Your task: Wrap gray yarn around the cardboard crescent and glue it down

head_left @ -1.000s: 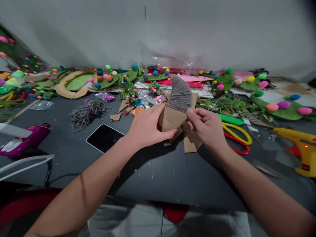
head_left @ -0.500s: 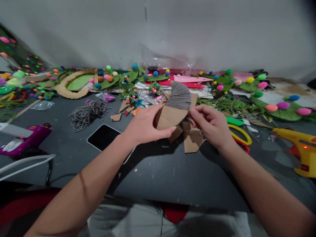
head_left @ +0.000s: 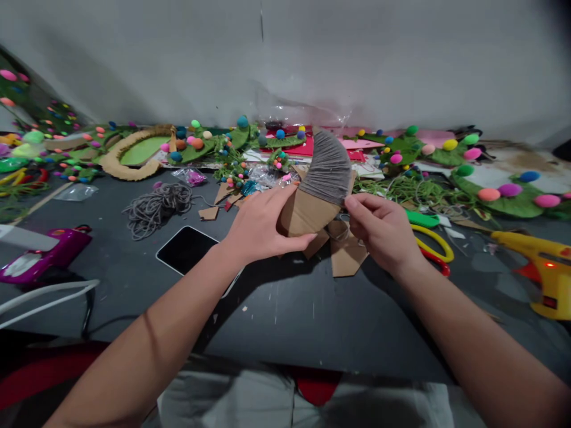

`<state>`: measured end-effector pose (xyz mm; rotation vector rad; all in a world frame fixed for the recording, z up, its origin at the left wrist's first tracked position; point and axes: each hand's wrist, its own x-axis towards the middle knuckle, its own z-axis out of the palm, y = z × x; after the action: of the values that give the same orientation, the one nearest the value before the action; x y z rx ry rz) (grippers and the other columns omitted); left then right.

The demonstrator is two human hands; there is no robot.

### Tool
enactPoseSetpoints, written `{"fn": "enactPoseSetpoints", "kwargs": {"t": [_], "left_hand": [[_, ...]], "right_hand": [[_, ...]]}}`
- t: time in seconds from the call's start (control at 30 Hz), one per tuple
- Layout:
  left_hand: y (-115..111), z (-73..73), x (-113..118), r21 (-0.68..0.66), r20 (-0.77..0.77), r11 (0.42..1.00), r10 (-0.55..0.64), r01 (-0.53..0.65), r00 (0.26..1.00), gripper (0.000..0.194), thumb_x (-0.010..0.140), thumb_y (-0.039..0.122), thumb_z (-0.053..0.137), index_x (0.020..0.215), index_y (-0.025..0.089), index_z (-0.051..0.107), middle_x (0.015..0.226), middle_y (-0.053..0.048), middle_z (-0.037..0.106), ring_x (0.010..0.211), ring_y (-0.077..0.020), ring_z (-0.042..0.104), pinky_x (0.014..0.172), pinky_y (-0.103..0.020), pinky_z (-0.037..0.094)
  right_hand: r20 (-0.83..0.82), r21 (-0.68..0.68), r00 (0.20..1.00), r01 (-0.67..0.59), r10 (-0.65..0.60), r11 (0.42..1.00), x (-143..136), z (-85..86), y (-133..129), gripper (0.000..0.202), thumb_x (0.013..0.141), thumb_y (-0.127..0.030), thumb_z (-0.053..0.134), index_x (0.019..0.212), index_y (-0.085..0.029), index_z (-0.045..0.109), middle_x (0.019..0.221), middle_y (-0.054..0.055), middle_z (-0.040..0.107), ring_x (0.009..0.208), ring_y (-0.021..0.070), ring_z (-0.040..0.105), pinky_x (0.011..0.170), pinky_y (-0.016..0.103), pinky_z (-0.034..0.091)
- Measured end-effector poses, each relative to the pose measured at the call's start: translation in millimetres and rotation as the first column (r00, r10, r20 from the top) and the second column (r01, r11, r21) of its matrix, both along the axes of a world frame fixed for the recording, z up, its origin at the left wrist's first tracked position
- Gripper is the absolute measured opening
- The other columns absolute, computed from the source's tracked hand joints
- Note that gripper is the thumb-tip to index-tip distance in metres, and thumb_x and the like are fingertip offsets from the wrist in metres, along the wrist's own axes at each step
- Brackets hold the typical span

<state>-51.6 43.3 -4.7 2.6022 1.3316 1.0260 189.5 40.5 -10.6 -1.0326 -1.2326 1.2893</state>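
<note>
Between my hands is a curved cardboard piece (head_left: 307, 215), its upper part wound closely with grey yarn (head_left: 329, 169) and its lower end bare. My left hand (head_left: 263, 224) grips the bare end from the left, thumb in front and the other fingers behind. At the right edge of the winding, my right hand (head_left: 379, 229) is closed in a pinch on the yarn; the strand itself is mostly hidden by the fingers. Below the held piece lie cardboard scraps (head_left: 348, 257) on the dark table.
A loose heap of grey yarn (head_left: 158, 208) and a phone (head_left: 187, 249) lie to the left, near a purple device (head_left: 53, 252). Yellow-and-red-handled scissors (head_left: 435, 241) and a yellow glue gun (head_left: 542, 261) lie right. Green leaves with colourful pompoms (head_left: 508, 190) line the back.
The wound cardboard piece has turned slightly, so that more of its grey face shows. My right fingers have shifted a little up along its edge. My left hand keeps its grip.
</note>
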Motion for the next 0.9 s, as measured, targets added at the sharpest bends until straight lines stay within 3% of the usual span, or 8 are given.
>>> {"fn": "enactPoseSetpoints", "kwargs": {"t": [0.27, 0.43, 0.5, 0.67, 0.77, 0.9], "left_hand": [[-3, 2.8, 4, -0.089, 0.132, 0.991, -0.092, 0.104, 0.987, 0.081, 0.071, 0.057, 0.078, 0.136, 0.013, 0.059, 0.131, -0.016, 0.069, 0.112, -0.0316, 0.068, 0.097, -0.040, 0.052], [-5, 4.1, 6, -0.182, 0.298, 0.966, -0.125, 0.185, 0.946, 0.069, 0.074, 0.051, 0.078, 0.130, 0.015, 0.064, 0.122, -0.013, 0.073, 0.104, -0.0283, 0.070, 0.090, -0.036, 0.054], [-6, 2.8, 7, -0.254, 0.413, 0.924, -0.165, 0.287, 0.896, 0.062, 0.078, 0.049, 0.076, 0.129, 0.015, 0.065, 0.119, -0.012, 0.073, 0.103, -0.0271, 0.069, 0.087, -0.034, 0.054], [-7, -0.9, 11, -0.393, 0.655, 0.734, -0.199, 0.554, 0.729, 0.049, 0.092, 0.050, 0.062, 0.127, 0.016, 0.068, 0.111, -0.009, 0.073, 0.090, -0.0192, 0.066, 0.081, -0.029, 0.052], [-8, -2.0, 13, -0.398, 0.736, 0.664, -0.181, 0.633, 0.652, 0.047, 0.093, 0.053, 0.057, 0.114, 0.015, 0.073, 0.096, -0.007, 0.072, 0.073, -0.0140, 0.059, 0.068, -0.026, 0.048], [-12, -5.6, 17, -0.440, 0.803, 0.597, -0.073, 0.671, 0.591, 0.054, 0.094, 0.061, 0.048, 0.092, 0.013, 0.072, 0.077, -0.007, 0.068, 0.067, -0.0161, 0.059, 0.061, -0.027, 0.046]], "right_hand": [[0.027, 0.085, 0.999, 0.023, -0.025, 0.996, 0, 0.1, -2, 0.030, 0.085, -0.047, 0.076, 0.080, -0.018, 0.068, 0.054, -0.006, 0.038, 0.048, 0.0055, 0.028, 0.047, 0.026, 0.015], [-0.081, 0.145, 0.987, -0.125, 0.138, 0.981, -3, 1.4, -5, 0.022, 0.091, -0.038, 0.072, 0.081, -0.020, 0.067, 0.059, -0.004, 0.050, 0.054, 0.0073, 0.043, 0.053, 0.024, 0.028], [-0.112, 0.134, 0.976, -0.173, 0.188, 0.976, -6, 2.8, -7, 0.019, 0.094, -0.037, 0.069, 0.083, -0.020, 0.069, 0.060, -0.003, 0.053, 0.056, 0.0072, 0.045, 0.055, 0.024, 0.029], [-0.234, -0.010, 0.939, -0.264, 0.254, 0.965, -11, 5.4, -12, 0.022, 0.093, -0.040, 0.070, 0.085, -0.020, 0.073, 0.053, -0.005, 0.047, 0.050, 0.0057, 0.033, 0.052, 0.025, 0.019], [-0.257, -0.078, 0.923, -0.315, 0.286, 0.946, -13, 5.9, -12, 0.026, 0.091, -0.043, 0.072, 0.086, -0.018, 0.074, 0.050, -0.005, 0.046, 0.047, 0.0050, 0.030, 0.051, 0.026, 0.015], [-0.216, -0.102, 0.939, -0.293, 0.266, 0.951, -14, 4.5, -9, 0.029, 0.090, -0.044, 0.073, 0.083, -0.016, 0.073, 0.051, -0.004, 0.049, 0.047, 0.0039, 0.032, 0.051, 0.026, 0.015]]}}
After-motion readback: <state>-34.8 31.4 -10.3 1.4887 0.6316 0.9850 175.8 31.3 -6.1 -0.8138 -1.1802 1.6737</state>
